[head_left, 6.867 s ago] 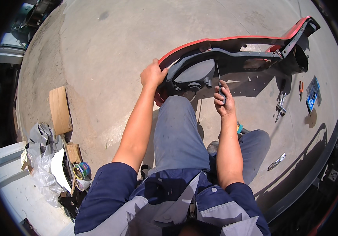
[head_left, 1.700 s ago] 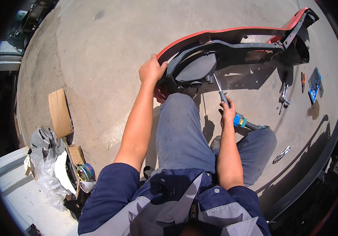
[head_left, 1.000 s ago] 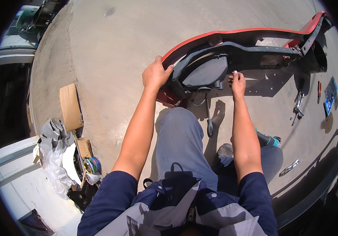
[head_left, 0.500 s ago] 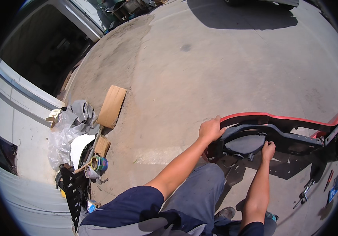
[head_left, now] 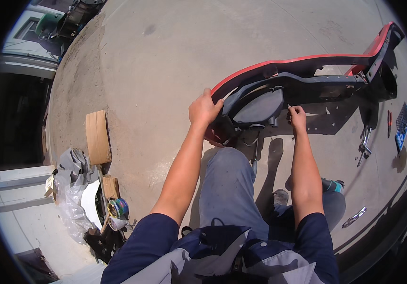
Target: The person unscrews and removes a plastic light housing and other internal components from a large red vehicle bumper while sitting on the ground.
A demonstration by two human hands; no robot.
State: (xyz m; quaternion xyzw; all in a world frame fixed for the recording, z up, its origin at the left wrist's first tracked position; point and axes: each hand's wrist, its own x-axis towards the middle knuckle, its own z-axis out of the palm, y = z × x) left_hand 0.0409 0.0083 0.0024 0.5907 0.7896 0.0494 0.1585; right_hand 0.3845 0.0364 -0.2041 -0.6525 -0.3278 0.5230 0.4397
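Note:
A long bumper (head_left: 317, 60), red outside and black inside, stands on the concrete before me. My left hand (head_left: 204, 110) is closed round its near left edge, thumb on the inner side. Set into the black frame is a rounded dark grey lamp housing (head_left: 259, 107), its back toward me. Just right of that housing is my right hand (head_left: 297, 117), apart from it, with thumb and fingers pinched together. Whatever lies between those fingertips is too small to make out. Beneath the lamp, a thin rod-like tool or part (head_left: 255, 154) shows near my knee.
Right of the bumper lie a red-handled tool (head_left: 389, 122), a blue item (head_left: 403, 130), a metal ratchet-like tool (head_left: 365, 142) and another shiny tool (head_left: 354, 217). To the left are a cardboard box (head_left: 98, 137), plastic sheeting (head_left: 71, 199) and paint cans (head_left: 117, 208) along a wall.
My view has turned, so the bumper appears higher and further left. The right hand has drawn slightly away from the lamp housing. My left hand keeps its hold on the bumper edge.

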